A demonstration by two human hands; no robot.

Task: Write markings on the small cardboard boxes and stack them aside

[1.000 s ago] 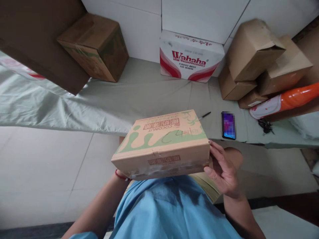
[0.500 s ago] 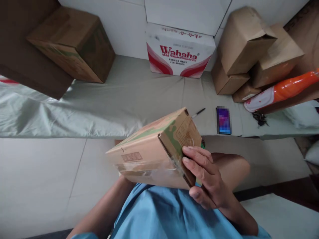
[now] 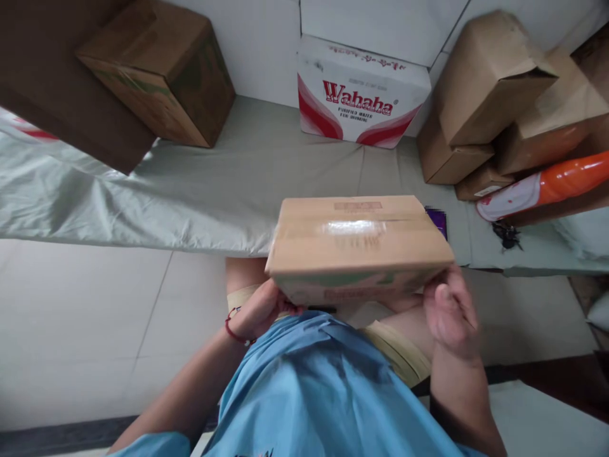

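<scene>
A brown cardboard box (image 3: 352,244) with clear tape along its upper face and green print on its near side is in front of me, at the edge of the cloth-covered ledge. My left hand (image 3: 271,304), with a red bracelet at the wrist, is under the box's near left corner; its fingers curl beneath the box and are partly hidden. At the near right corner, my right hand (image 3: 451,308) grips the box from below, slightly blurred. Part of a phone (image 3: 438,221) shows behind the box's right end.
A white Wahaba-type water carton (image 3: 361,95) stands against the wall. Another cardboard box (image 3: 162,76) is at the left. Several stacked boxes (image 3: 495,82), an orange-and-white roll-shaped package (image 3: 547,184) and keys (image 3: 507,235) are at the right, on the green cloth (image 3: 214,203).
The box has turned from a slanted pose to lie nearly straight across, taped face up. My right hand has moved from its right end face to the near right corner. The pen is now hidden.
</scene>
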